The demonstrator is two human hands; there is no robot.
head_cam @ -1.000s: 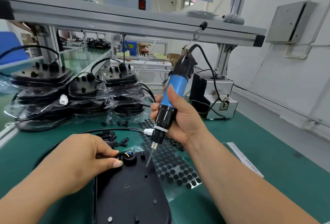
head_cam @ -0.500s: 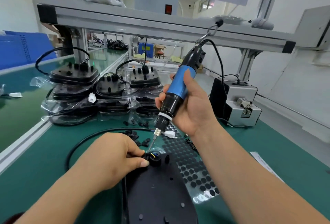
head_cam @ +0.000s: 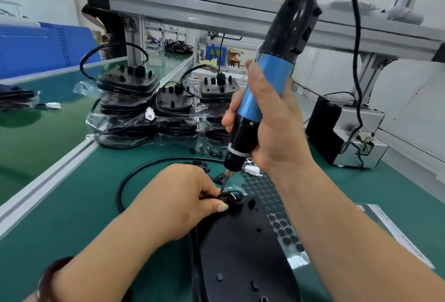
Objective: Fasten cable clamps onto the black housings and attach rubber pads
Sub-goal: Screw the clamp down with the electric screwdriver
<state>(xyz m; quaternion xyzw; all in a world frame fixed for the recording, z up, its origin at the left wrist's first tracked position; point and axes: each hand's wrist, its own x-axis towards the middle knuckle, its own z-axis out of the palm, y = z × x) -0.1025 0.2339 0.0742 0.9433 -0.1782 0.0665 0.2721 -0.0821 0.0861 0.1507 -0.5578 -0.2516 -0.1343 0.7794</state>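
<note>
A black housing (head_cam: 240, 248) lies bottom-up on the green mat in front of me. My left hand (head_cam: 178, 200) pinches a small black cable clamp (head_cam: 227, 197) at the housing's far end, where coloured wires come out. My right hand (head_cam: 269, 128) grips a blue and black electric screwdriver (head_cam: 262, 90), tilted, with its bit tip down at the clamp beside my left fingertips. A sheet of round black rubber pads (head_cam: 277, 212) lies under and to the right of the housing. The housing's black cable (head_cam: 144, 171) loops away to the left.
Stacks of bagged black housings (head_cam: 149, 114) with cables stand at the back. Loose black clamps (head_cam: 204, 155) lie scattered before them. A grey and black control box (head_cam: 346, 133) sits at the right. An aluminium rail (head_cam: 43, 181) edges the mat on the left.
The screwdriver has come down and left, and its bit tip now sits at the clamp. My left hand stays pinching the clamp. The view has closed in on the work.
</note>
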